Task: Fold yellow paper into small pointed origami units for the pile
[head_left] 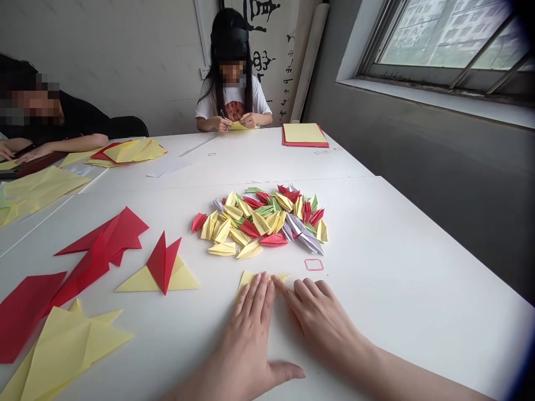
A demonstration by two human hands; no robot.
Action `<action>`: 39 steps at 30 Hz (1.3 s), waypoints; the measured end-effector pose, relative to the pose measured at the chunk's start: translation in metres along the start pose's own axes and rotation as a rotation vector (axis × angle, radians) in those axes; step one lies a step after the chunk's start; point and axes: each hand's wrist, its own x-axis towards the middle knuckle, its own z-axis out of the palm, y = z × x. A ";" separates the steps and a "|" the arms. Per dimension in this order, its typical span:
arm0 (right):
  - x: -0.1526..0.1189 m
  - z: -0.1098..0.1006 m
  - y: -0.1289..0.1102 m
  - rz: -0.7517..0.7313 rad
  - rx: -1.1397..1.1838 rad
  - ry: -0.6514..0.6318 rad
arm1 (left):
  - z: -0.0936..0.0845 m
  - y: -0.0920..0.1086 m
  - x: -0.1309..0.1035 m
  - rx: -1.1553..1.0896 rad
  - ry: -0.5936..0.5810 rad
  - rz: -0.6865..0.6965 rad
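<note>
A small yellow sheet of folded paper (246, 278) lies on the white table, mostly covered by my hands. My left hand (253, 328) rests flat over it, fingers stretched forward and thumb out to the side. From the right, my right hand (320, 312) touches the paper's upper edge with its extended index finger; the other fingers are bent and the thumb is hidden. Just beyond is a heap of small folded paper pieces (261, 220) in yellow, red, green and pale purple. A red and yellow folded paper figure (165, 264) stands to the left.
Large red folded paper (98, 256) and yellow folded paper (79, 340) lie at left. Square paper sheets (305, 135) are stacked at the far edge. A person (234, 106) opposite holds a pen and yellow paper; another person (79, 120) sits at far left.
</note>
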 end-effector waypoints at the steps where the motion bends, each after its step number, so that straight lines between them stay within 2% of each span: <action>1: -0.001 0.001 -0.001 0.011 -0.016 0.011 | 0.000 0.000 0.000 0.002 -0.001 -0.001; 6: -0.007 0.006 -0.003 0.061 -0.122 0.045 | 0.002 0.000 0.000 0.006 0.008 -0.013; 14: -0.011 0.008 -0.006 0.159 -0.176 0.019 | -0.003 0.003 0.001 0.000 0.000 -0.025; 19: -0.008 0.004 0.001 0.101 -0.083 0.001 | -0.005 0.004 0.002 0.010 -0.010 -0.019; 23: -0.009 0.006 0.005 0.196 -0.167 0.047 | -0.004 0.004 0.002 0.014 -0.008 -0.023; 29: -0.004 0.003 -0.003 0.034 -0.049 -0.018 | -0.005 0.007 0.002 0.016 0.011 -0.059; 39: -0.008 0.008 0.002 0.119 -0.174 0.005 | -0.004 -0.003 -0.006 0.057 0.033 -0.048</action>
